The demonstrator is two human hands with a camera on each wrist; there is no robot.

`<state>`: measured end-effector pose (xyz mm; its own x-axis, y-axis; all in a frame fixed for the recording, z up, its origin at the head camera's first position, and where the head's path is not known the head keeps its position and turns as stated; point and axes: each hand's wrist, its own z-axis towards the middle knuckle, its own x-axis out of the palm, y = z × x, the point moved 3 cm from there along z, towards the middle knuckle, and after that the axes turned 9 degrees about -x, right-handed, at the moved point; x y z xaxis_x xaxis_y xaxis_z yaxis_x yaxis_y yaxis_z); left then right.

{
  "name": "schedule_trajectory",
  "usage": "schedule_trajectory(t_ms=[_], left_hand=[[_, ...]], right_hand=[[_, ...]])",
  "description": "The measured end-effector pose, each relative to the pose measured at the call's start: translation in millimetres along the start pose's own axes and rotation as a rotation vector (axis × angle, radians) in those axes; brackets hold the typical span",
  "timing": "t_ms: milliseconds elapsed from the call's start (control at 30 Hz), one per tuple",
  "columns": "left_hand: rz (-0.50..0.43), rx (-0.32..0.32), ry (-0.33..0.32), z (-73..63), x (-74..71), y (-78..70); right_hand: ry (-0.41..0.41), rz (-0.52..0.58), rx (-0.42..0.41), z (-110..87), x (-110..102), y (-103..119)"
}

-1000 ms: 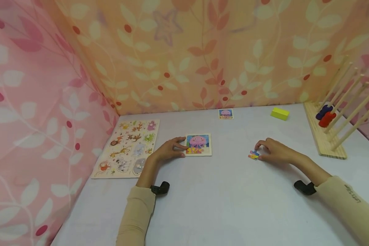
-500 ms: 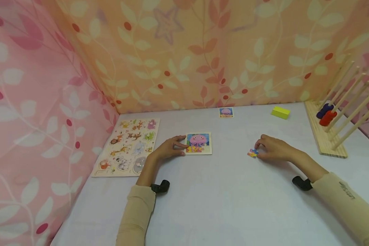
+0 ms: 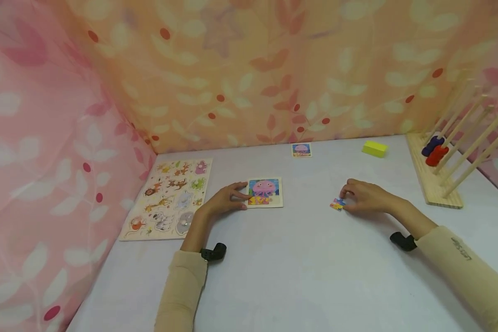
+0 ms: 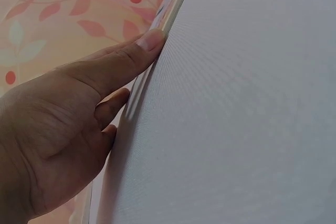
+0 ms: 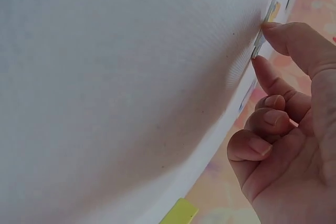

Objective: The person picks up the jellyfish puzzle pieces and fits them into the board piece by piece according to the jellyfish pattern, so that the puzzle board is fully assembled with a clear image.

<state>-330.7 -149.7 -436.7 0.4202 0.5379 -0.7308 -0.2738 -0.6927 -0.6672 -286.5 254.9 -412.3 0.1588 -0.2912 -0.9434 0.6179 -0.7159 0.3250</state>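
In the head view, a small framed jigsaw puzzle with a pink jellyfish picture lies on the white table, its lower right corner bare. My left hand rests at its left side, one finger over the picture's edge and the thumb by the lower left corner. The left wrist view has that thumb against the board's edge. Farther right, my right hand pinches a small blue and yellow jigsaw piece between thumb and index finger, low over the table. Seen from the right wrist, the piece appears nearly edge-on.
A wooden animal puzzle board lies to the left, partly behind the left hand. A jellyfish picture card and a yellow block sit at the back. On the right stands a wooden peg rack with blue and red figures.
My right hand has shifted slightly left and away from me with the jigsaw piece pinched. The left hand stays at the puzzle's left side. The head view has moved a little.
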Motion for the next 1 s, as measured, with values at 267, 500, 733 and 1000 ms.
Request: schedule_trajectory(t_ms=[267,500,733,1000], left_hand=[[-0.008,-0.018,-0.013,-1.4,0.0,3.8],[-0.026,-0.019,-0.005,-2.0,-0.3,2.9],[-0.030,-0.024,-0.001,-1.8,-0.4,4.6],[-0.019,-0.002,-0.008,-2.3,-0.5,2.7]], right_hand=[[-0.007,0.110,-0.003,2.0,-1.8,-3.9],[-0.021,0.197,0.019,-1.7,-2.3,-6.8],[-0.004,0.277,0.087,0.1,0.3,-15.7],[0.081,0.351,0.075,15.1,3.6,-17.0]])
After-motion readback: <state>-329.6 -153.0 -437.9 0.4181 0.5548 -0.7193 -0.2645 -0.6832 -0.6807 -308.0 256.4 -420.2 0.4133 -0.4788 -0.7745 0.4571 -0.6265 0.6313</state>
